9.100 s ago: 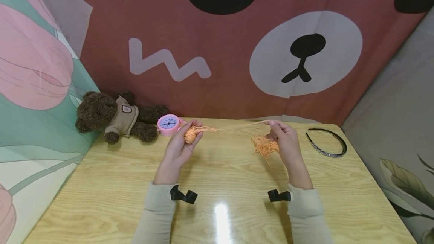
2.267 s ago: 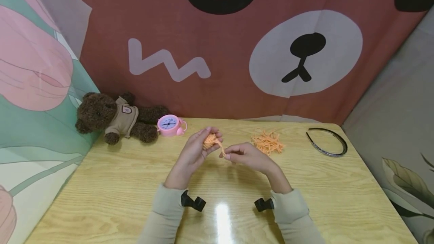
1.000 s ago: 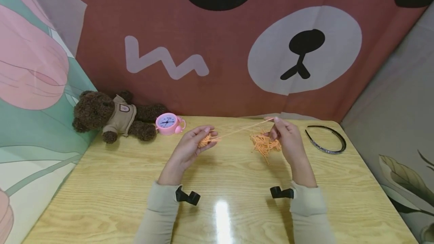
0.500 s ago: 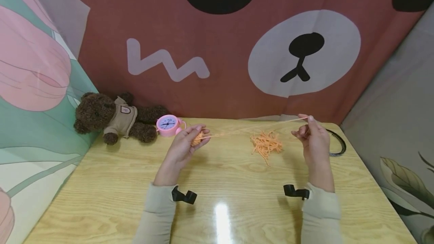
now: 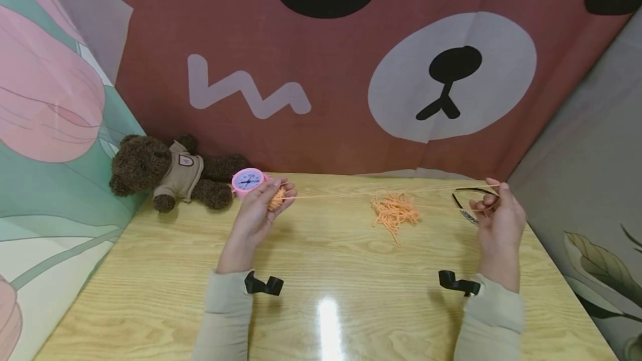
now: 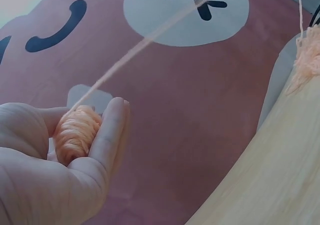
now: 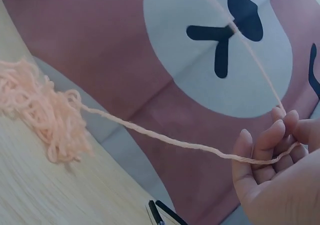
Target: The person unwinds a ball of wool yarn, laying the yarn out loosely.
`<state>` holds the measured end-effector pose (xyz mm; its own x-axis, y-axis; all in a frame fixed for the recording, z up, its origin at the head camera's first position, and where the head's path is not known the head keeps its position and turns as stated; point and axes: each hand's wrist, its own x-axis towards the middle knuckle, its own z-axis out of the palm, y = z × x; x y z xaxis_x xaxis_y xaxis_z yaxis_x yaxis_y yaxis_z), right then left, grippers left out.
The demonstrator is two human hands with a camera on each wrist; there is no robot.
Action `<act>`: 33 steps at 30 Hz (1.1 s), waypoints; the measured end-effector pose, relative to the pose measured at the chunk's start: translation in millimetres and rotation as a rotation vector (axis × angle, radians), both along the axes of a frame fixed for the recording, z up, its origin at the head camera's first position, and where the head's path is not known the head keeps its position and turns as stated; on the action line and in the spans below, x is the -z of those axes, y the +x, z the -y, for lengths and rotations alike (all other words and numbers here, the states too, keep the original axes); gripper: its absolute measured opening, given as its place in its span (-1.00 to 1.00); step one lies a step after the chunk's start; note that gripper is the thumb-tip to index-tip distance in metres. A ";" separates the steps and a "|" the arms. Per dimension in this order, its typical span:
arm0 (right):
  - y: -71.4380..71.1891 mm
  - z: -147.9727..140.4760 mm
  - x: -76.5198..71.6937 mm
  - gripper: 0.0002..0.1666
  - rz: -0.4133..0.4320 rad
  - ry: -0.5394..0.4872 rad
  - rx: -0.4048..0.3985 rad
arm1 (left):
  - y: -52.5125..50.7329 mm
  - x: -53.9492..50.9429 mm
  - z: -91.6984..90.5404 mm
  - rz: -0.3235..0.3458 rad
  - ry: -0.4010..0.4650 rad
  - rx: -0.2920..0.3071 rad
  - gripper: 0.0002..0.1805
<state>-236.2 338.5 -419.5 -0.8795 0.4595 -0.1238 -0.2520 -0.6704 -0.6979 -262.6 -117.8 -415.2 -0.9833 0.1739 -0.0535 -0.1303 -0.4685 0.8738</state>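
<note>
Part of the orange yarn is already wound into a small ball [image 6: 77, 135], which I hold between the thumb and bent fingers of my left hand [image 5: 257, 210], above the far edge of the table [image 5: 321, 261], left of its middle. My right hand [image 5: 501, 224], towards the far right corner, pinches the strand [image 7: 175, 142] between thumb and forefinger, other fingers curled loosely. Unwound is the loose heap [image 5: 394, 210] near the far edge, right of middle. I judge that a good share is left; how much, I can't tell.
</note>
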 end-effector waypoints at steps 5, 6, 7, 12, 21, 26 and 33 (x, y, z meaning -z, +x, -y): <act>0.6 -2.8 -1.4 -0.67 0.029 0.003 0.015 | -0.4 -0.2 0.9 0.004 0.002 -0.014 -0.77; 0.2 -2.6 -1.8 -0.68 0.039 0.023 0.009 | -0.4 -0.2 0.0 0.007 0.002 -0.014 -0.76; -0.1 -2.0 -2.2 -0.68 0.055 0.051 0.005 | -0.3 0.0 -0.8 0.007 -0.003 -0.012 -0.75; -3.7 2.2 -3.7 -0.76 0.185 0.220 0.020 | 0.2 0.0 -7.4 0.003 0.001 -0.014 -0.80; -12.9 42.7 -7.0 -0.66 0.156 0.534 -0.098 | 4.4 -2.1 -23.0 0.017 0.002 0.020 -0.75; -20.5 99.2 -1.4 -0.48 -0.044 0.883 -0.359 | 7.8 -2.6 -36.6 0.026 -0.014 0.073 -0.67; -17.1 176.5 13.5 -0.40 -0.176 1.230 -0.818 | 12.7 -2.7 -50.9 0.036 -0.024 0.138 -0.59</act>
